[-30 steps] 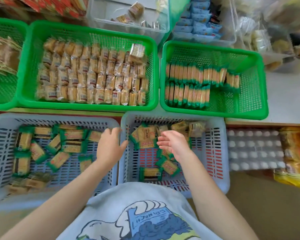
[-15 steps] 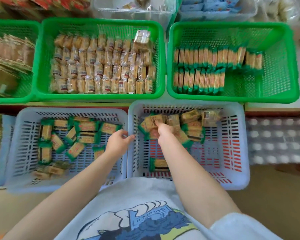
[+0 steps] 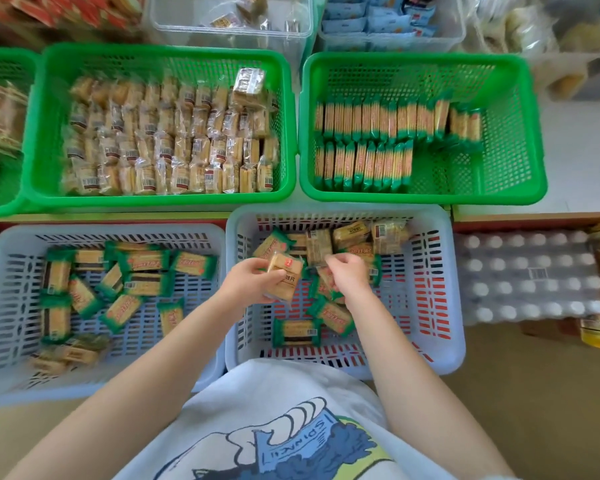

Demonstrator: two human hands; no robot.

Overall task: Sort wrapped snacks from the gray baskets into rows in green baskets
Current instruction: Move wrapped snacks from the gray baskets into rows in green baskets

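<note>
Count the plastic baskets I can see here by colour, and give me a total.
Green lattice plastic baskets: 3, one cut off at the left edge
Pale gray slotted plastic baskets: 2
Clear plastic bins: 2
Total: 7

Green baskets (image 3: 423, 197) and gray baskets (image 3: 340, 211): smooth slotted plastic. Snack wrappers (image 3: 297, 332): glossy film. Shirt (image 3: 274, 393): matt cloth.

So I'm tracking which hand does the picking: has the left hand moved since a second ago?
Yes. The left hand crossed rightward from the left gray basket into the right gray basket, now gripping a clear-wrapped snack.
</note>
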